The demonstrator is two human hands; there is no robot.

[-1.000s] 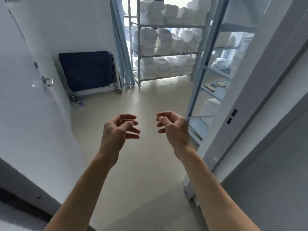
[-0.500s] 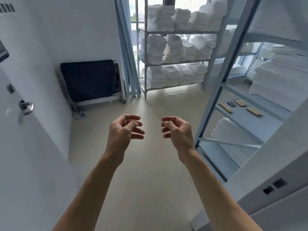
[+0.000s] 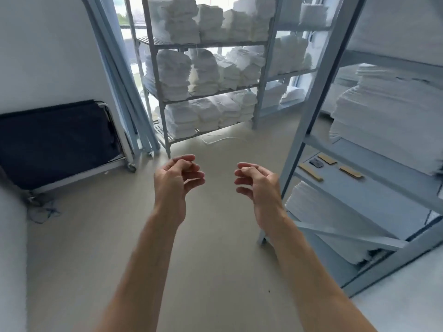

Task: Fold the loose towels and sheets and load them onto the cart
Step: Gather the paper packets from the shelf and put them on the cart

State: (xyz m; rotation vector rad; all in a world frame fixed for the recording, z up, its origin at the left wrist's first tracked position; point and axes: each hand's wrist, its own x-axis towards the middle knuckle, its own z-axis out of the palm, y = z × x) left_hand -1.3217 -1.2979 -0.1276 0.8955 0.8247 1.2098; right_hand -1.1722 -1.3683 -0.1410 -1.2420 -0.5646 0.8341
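My left hand and my right hand hang in front of me above the beige floor, fingers loosely curled, both holding nothing. Stacks of folded white towels fill a wire rack at the far end of the room. Flat piles of white sheets lie on a blue-grey shelf unit to my right, close to my right hand. A dark blue fabric cart on castors stands against the left wall.
A white cord lies on the floor in front of the wire rack. Small brown cards and a dark object sit on a middle shelf at right. Blue metal bars lean in the corner. A white surface edges the left.
The view has moved forward into the room, past the door and its frame. The racks and the cart appear closer. Both hands keep the same loosely curled pose.
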